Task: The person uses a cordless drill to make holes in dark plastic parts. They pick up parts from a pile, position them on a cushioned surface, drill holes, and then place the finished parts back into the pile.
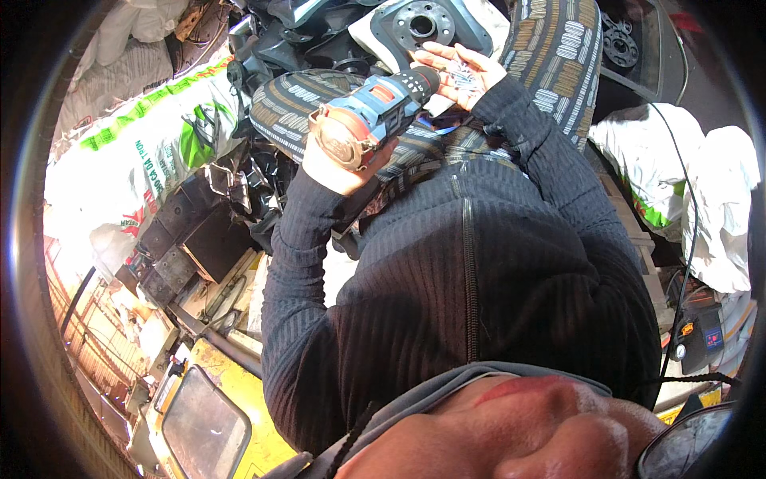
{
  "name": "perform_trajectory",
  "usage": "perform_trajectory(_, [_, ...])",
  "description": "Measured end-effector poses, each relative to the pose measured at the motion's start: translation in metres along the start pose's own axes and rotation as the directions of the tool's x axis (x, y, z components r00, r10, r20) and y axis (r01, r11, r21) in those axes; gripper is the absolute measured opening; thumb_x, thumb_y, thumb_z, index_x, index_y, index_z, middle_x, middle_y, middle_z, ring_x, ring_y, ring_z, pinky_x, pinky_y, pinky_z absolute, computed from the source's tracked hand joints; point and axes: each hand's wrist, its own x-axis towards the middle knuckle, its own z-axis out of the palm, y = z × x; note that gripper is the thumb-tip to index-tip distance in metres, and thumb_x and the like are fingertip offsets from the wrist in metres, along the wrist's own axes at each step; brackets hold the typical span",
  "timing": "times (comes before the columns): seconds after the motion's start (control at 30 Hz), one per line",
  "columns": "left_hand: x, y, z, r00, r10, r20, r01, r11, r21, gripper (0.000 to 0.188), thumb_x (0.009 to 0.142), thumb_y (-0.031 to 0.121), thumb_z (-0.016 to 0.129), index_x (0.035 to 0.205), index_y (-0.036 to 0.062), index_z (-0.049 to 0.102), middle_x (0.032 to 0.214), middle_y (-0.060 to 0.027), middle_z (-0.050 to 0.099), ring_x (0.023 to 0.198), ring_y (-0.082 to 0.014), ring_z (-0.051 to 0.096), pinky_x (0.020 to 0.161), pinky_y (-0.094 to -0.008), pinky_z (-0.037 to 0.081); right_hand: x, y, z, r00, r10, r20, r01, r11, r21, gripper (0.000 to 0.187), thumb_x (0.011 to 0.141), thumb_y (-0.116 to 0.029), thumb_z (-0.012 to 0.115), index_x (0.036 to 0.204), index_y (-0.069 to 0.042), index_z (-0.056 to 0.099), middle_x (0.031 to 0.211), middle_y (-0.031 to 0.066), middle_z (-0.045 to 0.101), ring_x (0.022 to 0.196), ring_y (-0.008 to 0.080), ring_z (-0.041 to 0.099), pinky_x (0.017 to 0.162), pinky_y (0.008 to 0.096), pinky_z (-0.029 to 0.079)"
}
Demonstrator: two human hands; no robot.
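1 drill [381,110], axis diag., chuck [428,78] up-R, L hand [333,169] clamped on it, R hand [469,77] spread

A pale, whitish surface [490,30] — mostly hidden, its edges showing at either side — bears a grey, rounded-square part [444,30] with a ring-shaped centre pierced by small holes.

2 hands [481,70] [338,171] and 1 drill [381,112] are visible.
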Motion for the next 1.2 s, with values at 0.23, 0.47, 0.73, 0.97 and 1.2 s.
perform_trajectory(0.23, [0.000, 0.001, -0.002, 0.999, 0.034, -0.037, -0.035, 0.999, -0.021, 0.041, 0.071, 0.021, 0.072, 0.107, 0.0052, 0.058, 0.100, -0.0113, 0.061, 0.092, -0.0276, 0.060, 0.080, -0.0385, 0.046, 0.001, 0.002, 0.010, 0.990, 0.031, 0.140, -0.019, 0.996, -0.085, 0.050, 0.093, -0.032, 0.035, 0.134, -0.002, 0.034, 0.135, 0.0118, 0.041, 0.115, 0.0211, 0.048, 0.092, 0.0313, 0.043])
perform_trajectory(0.47, [0.007, 0.001, -0.003, 0.998, -0.046, -0.032, 0.044, 0.997, -0.060, 0.047, 0.070, 0.030, 0.072, 0.107, 0.0057, 0.056, 0.099, -0.0115, 0.062, 0.088, -0.0265, 0.061, 0.082, -0.0365, 0.046, -0.005, 0.009, 0.022, 0.997, -0.034, -0.073, 0.018, 0.975, -0.221, 0.045, 0.092, -0.025, 0.036, 0.130, -0.001, 0.039, 0.126, 0.0096, 0.049, 0.105, 0.0224, 0.054, 0.087, 0.0330, 0.048])
perform_trajectory(0.73, [0.008, -0.003, -0.014, 1.000, 0.006, -0.015, -0.007, 0.999, -0.041, 0.043, 0.073, 0.027, 0.071, 0.108, 0.0078, 0.057, 0.102, -0.0099, 0.062, 0.091, -0.0258, 0.060, 0.082, -0.0367, 0.046, 0.003, 0.013, 0.024, 0.939, -0.049, -0.339, -0.032, 0.972, -0.231, 0.037, 0.092, -0.027, 0.039, 0.115, -0.002, 0.052, 0.121, 0.0098, 0.053, 0.108, 0.0217, 0.054, 0.092, 0.0351, 0.046])
perform_trajectory(0.97, [0.001, -0.007, -0.008, 0.999, 0.010, 0.045, -0.007, 0.999, -0.049, 0.055, 0.071, 0.027, 0.072, 0.116, 0.0041, 0.050, 0.110, -0.0125, 0.058, 0.099, -0.0280, 0.058, 0.089, -0.0384, 0.042, 0.011, 0.015, 0.015, 0.963, -0.267, 0.031, 0.236, 0.784, -0.575, 0.034, 0.092, -0.014, 0.038, 0.119, 0.005, 0.047, 0.123, 0.0169, 0.051, 0.113, 0.0263, 0.051, 0.097, 0.0350, 0.042])
perform_trajectory(1.2, [-0.004, -0.010, -0.004, 0.999, 0.031, -0.013, -0.031, 1.000, -0.001, 0.051, 0.071, 0.024, 0.072, 0.114, 0.0051, 0.053, 0.108, -0.0118, 0.059, 0.099, -0.0266, 0.058, 0.089, -0.0385, 0.043, 0.010, 0.013, 0.011, 0.997, -0.059, 0.054, 0.070, 0.969, -0.239, 0.042, 0.088, -0.016, 0.036, 0.127, -0.001, 0.039, 0.137, 0.0090, 0.038, 0.125, 0.0162, 0.036, 0.110, 0.0280, 0.024])
